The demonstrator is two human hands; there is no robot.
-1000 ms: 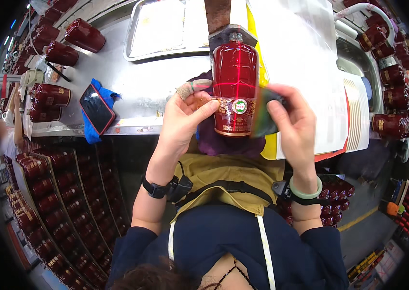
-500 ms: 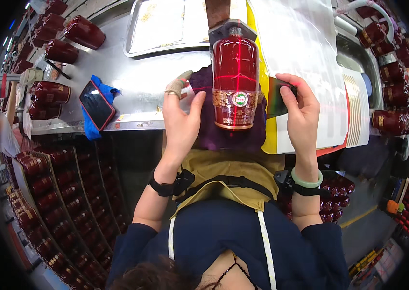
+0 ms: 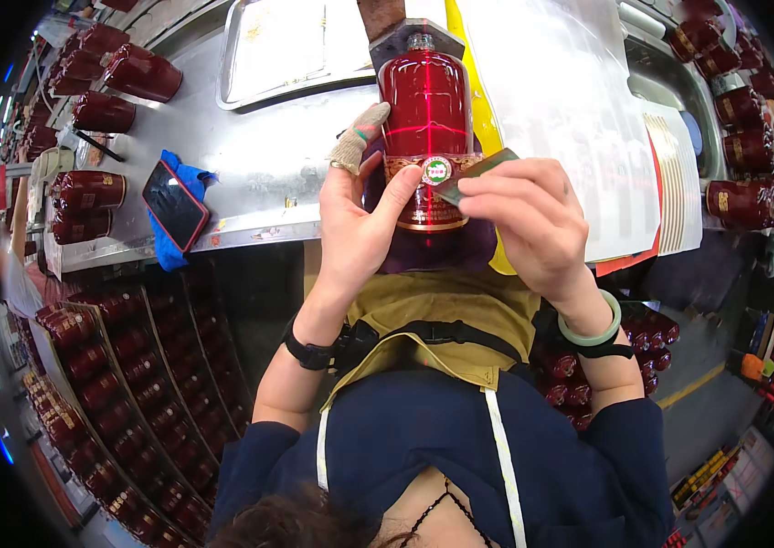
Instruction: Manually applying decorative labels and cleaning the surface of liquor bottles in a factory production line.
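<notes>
A dark red glass bottle lies on its back on a purple cloth, neck pointing away from me. Round its lower part runs a gold patterned label band with a round white and green badge. My left hand grips the bottle's left side, thumb pressed on the band beside the badge; a pale fabric cover is on one finger. Pinched in my right hand is a thin dark green flat scraper, its edge against the label just right of the badge. Red laser lines cross on the bottle.
A metal tray sits at the back of the steel worktop. To the left a phone rests on a blue cloth. Translucent white sheets over a yellow edge lie on the right. Many red bottles stand around the bench and in racks below.
My left hand has closed onto the bottle, its thumb now on the label. My right hand has come in from the right, bringing the scraper onto the label.
</notes>
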